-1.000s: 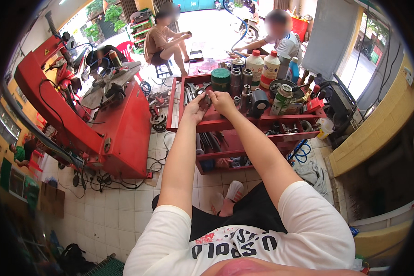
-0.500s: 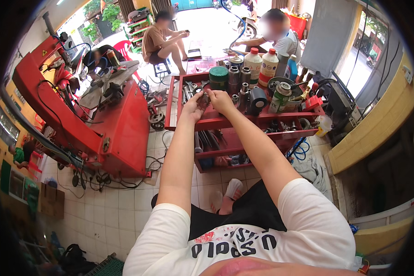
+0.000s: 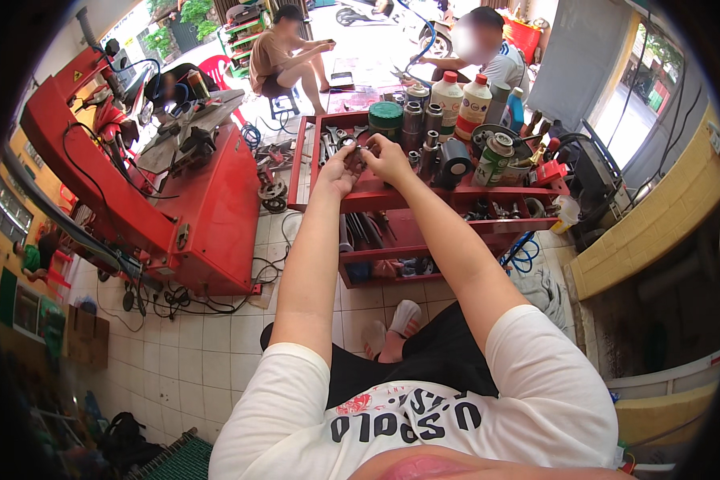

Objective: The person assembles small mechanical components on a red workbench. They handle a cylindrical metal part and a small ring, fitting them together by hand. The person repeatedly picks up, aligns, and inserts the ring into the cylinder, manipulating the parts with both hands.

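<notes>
Both hands up over top tray of red tool cart [image 3: 424,196]; left hand [image 3: 338,166] & right hand [image 3: 386,157] close together, fingers pinched on a small dark metal part [image 3: 358,154] btwn them; bottles [image 3: 462,100] & cans just beside, on the right.

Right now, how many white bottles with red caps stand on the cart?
2: one bottle at the cart's back edge, the other bottle just right of it. More may be hidden behind the cans.
</notes>
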### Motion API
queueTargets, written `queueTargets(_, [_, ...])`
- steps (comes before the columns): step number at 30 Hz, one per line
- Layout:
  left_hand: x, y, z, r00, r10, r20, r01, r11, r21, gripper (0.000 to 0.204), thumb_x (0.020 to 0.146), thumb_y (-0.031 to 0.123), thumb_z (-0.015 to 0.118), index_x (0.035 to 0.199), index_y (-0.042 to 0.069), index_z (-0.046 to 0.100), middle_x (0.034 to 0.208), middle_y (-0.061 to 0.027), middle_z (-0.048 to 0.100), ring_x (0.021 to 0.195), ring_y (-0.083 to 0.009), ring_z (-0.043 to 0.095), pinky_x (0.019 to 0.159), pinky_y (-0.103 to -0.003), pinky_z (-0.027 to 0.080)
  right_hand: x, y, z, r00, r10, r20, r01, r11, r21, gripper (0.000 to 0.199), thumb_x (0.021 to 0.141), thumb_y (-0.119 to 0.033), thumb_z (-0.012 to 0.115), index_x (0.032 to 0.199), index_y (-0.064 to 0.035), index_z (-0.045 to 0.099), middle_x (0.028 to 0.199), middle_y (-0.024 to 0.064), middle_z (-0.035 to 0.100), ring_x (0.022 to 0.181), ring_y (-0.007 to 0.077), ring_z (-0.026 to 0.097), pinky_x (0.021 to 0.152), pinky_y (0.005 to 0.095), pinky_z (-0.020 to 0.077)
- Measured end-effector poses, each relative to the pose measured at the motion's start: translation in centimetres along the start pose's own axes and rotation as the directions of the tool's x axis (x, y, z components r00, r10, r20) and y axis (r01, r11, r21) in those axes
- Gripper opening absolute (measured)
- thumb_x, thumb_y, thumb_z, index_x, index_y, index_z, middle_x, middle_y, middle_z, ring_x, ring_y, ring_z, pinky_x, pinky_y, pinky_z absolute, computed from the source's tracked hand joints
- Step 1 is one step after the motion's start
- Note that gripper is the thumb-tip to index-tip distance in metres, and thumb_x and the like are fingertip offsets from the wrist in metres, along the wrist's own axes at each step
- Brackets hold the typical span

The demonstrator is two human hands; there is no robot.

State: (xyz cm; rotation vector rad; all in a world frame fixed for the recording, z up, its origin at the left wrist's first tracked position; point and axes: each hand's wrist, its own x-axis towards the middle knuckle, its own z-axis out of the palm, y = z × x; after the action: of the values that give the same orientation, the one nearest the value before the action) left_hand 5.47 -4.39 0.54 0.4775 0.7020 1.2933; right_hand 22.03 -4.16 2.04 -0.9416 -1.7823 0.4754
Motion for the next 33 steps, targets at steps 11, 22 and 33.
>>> queueTargets(11, [-0.4,-0.3,0.1,1.0,-0.002,-0.02,0.003,1.0,0.03,0.014,0.093,0.024,0.076,0.103,0.017,0.07,0.095,0.0031,0.068,0.09,-0.0113,0.064,0.084,-0.032,0.049,0.0,-0.2,-0.3,0.991,0.109,0.076,-0.111,0.994,0.023,0.032,0.096,-0.032,0.066,0.097,0.0005,0.069,0.083,0.0201,0.073,0.077,0.0359,0.072,0.072,0.0429,0.0549])
queueTargets(22, [0.0,-0.5,0.3,1.0,-0.009,0.002,0.009,1.0,0.02,0.01,0.095,0.023,0.074,0.103,0.018,0.072,0.097,0.0034,0.073,0.091,-0.0103,0.066,0.081,-0.029,0.049,0.1,0.1,-0.6,0.99,0.099,0.101,-0.095,0.995,-0.043,0.029,0.093,-0.03,0.071,0.101,-0.0017,0.069,0.081,0.0166,0.074,0.074,0.0303,0.073,0.071,0.0398,0.0554])
queueTargets(33, [0.2,-0.4,0.0,1.0,-0.001,0.006,0.0,0.996,0.09,0.009,0.094,0.024,0.074,0.102,0.019,0.074,0.099,0.0054,0.074,0.093,-0.0108,0.067,0.087,-0.032,0.047,0.1,-0.4,-0.5,0.998,0.048,0.049,-0.046,0.998,-0.044,0.026,0.089,-0.024,0.072,0.104,-0.0026,0.068,0.08,0.0168,0.073,0.075,0.0313,0.073,0.071,0.0406,0.056])
